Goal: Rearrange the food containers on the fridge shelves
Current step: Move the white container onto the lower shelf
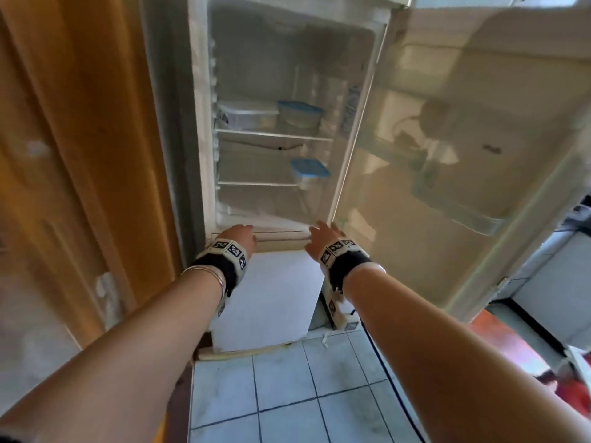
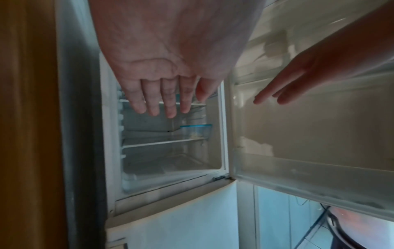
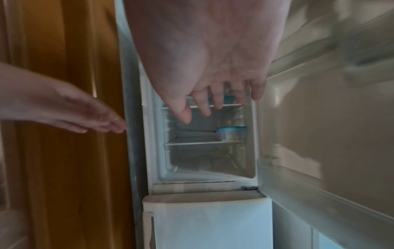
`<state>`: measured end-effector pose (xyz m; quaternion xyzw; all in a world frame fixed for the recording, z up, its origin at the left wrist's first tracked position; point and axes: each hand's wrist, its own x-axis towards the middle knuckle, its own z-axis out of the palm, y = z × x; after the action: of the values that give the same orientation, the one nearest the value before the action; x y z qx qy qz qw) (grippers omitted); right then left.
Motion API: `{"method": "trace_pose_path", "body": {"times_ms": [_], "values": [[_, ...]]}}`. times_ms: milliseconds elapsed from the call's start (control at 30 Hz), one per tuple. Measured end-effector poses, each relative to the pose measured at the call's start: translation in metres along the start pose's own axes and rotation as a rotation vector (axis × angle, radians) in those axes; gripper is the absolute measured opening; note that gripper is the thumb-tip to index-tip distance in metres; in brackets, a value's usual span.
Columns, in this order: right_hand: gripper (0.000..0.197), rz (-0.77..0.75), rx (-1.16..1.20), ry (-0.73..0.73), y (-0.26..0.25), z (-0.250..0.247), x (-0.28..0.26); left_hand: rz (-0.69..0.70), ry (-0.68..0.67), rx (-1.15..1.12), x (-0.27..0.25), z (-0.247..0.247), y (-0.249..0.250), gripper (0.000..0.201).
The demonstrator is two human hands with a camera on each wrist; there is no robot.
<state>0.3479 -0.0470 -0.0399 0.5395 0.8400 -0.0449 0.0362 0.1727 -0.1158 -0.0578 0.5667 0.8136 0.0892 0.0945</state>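
The fridge stands open in front of me. On its upper shelf sit a clear container with a white lid and a blue-lidded container. A second blue-lidded container stands at the right of the lower shelf. My left hand and right hand are both held out in front of the fridge's bottom edge, fingers straight or relaxed, holding nothing and apart from the containers.
The open fridge door swings out to the right, its racks pale and hazy. A wooden panel flanks the fridge on the left. The closed white lower door sits below my hands, above a tiled floor.
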Motion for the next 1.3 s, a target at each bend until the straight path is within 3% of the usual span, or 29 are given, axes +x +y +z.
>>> {"method": "trace_pose_path", "body": {"times_ms": [167,400,800,1100,1300], "values": [[0.045,-0.06,-0.063,-0.096,-0.029,0.004,0.057,-0.067,-0.037,-0.015,0.037,-0.005,-0.028,0.041],[0.053,-0.157,-0.068,-0.098,-0.041,-0.009,0.163,-0.159,-0.015,-0.024,0.123,-0.022,-0.026,0.042],[0.053,-0.27,0.098,0.021,-0.041,-0.103,0.329,-0.239,0.147,-0.116,0.275,-0.1,-0.004,0.046],[0.047,-0.185,0.199,0.102,-0.062,-0.157,0.423,-0.232,0.376,-0.088,0.377,-0.163,-0.018,0.04],[0.057,-0.068,0.28,0.108,-0.086,-0.168,0.482,-0.252,0.332,-0.004,0.443,-0.192,-0.036,0.04]]}}
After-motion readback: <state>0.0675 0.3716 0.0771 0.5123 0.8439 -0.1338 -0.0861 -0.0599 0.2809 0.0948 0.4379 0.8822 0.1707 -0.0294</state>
